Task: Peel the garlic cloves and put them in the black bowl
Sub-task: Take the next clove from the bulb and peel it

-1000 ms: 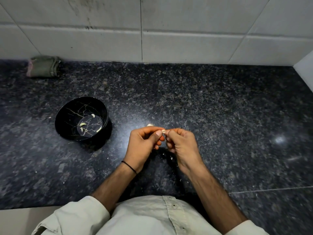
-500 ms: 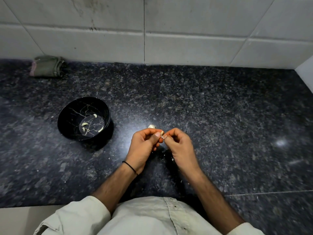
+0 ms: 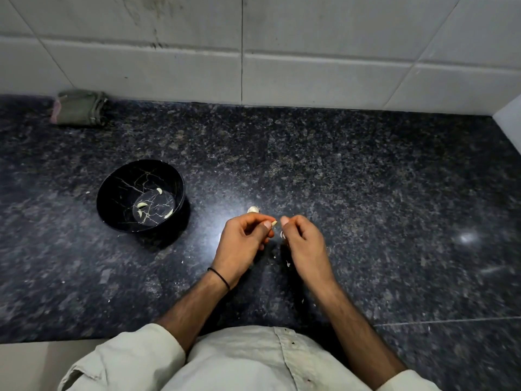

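- The dark speckled granite countertop (image 3: 366,193) is the work surface. Everything lies toward its left and middle, within easy reach of the person standing at its front edge.
- The white tiled wall (image 3: 310,66) closes off the back of the counter.
- The round black bowl with pale marbled veins (image 3: 99,201) stands upright to the left of the hands and apart from them, probably so the left hand can drop a clove in with a short swing.
- A folded green cloth (image 3: 80,108) lies against the wall at far left, well out of the work.
- The left hand (image 3: 239,244) is curled. Its thumb and forefinger pinch a small pale garlic clove (image 3: 273,222), with one end poking out toward the other hand so the skin can be picked at.
- The right hand (image 3: 306,244) is also curled, its thumb and fingertip just beside that clove end with a slight gap. A whitish sliver shows under its fingers, but I cannot tell whether the hand grips it.
- A whitish piece of garlic (image 3: 253,210) sits on the counter just beyond the hands, seemingly waiting its turn.
- Four peeled cloves (image 3: 141,205) lie on the bowl's floor, so the task looks partly done.
- White flakes of skin (image 3: 288,263) lie scattered below the hands, where peeling would drop them.
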